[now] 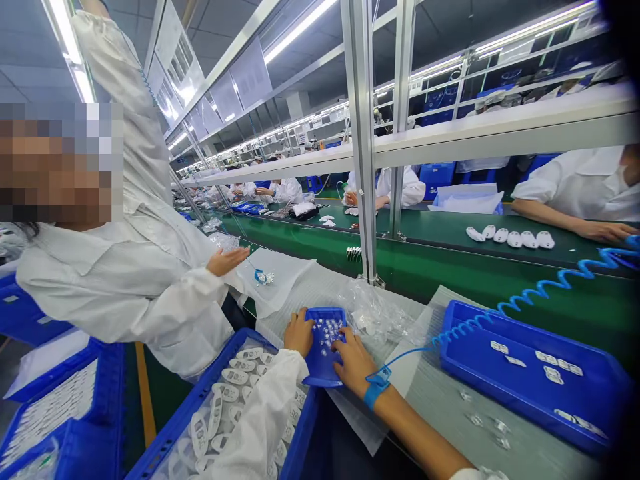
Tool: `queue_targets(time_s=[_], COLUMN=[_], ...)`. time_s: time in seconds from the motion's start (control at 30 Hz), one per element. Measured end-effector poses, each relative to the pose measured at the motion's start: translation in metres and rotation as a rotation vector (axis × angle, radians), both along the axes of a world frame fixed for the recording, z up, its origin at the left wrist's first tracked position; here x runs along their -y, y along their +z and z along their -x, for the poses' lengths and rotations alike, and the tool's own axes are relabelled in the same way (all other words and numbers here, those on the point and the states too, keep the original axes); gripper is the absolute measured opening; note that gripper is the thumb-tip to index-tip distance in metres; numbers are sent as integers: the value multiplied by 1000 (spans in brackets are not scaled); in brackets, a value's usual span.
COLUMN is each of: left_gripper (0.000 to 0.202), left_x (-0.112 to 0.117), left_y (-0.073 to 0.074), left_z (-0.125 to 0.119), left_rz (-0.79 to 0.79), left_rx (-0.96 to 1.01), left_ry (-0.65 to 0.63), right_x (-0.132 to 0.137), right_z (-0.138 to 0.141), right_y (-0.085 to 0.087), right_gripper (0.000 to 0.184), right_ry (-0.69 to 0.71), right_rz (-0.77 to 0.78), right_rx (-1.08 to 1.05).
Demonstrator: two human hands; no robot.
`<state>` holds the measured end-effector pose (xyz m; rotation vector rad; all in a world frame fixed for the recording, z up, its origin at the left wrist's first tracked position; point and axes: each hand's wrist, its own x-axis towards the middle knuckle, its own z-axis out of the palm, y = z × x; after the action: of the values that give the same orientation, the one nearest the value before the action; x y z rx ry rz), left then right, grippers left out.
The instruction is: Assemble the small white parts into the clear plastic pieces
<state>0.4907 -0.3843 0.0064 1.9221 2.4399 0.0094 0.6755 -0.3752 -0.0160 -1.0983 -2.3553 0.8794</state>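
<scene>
A small blue bin (323, 375), holding many tiny clear and white parts (330, 331), sits tilted in front of me. My left hand (299, 333) grips its left wall, the fingers curling over the rim. Over the right rim reaches my right hand (354, 361), thumb and fingers apart and bent toward the tiny parts; nothing held shows between them. A blue wrist strap (379, 387) with a coiled cord (535, 290) is on my right wrist. Beneath my left sleeve stands a large blue crate (197, 403) of white oval shells (235, 376).
At right lies a blue tray (500, 387) with several white pieces. Crumpled clear plastic bags (380, 310) lie behind the bin, near a metal post (361, 167). A co-worker in white (165, 287) stands close at left, one arm raised. Other people sit across the green conveyor (425, 260).
</scene>
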Motion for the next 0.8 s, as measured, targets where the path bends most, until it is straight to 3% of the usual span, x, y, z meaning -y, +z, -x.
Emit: queue_targets(time_s=[0.17,0.27,0.43,0.6,0.8], left_gripper=[19,19,19,19,32], left_x=[3,4,-17,-25,-9], left_y=[1,5,-1,-5,9], left_z=[-4,-13,-25,-27,-35], left_rz=[-14,-42,16,31,-83], left_rx=[-54,-66,-29,7,61], left_ry=[-6,-48,-163,-169,-90], right_x=[5,12,30,44,54], right_z=[-14,-28,-50,-74,-104], right_y=[7,12,15,14,20], right_gripper=[21,17,16,16,18], right_ry=[43,52,51,67,120], right_rz=[-18,-25,31,59,47], right_rx=[-63,-145,-280,-223,-6])
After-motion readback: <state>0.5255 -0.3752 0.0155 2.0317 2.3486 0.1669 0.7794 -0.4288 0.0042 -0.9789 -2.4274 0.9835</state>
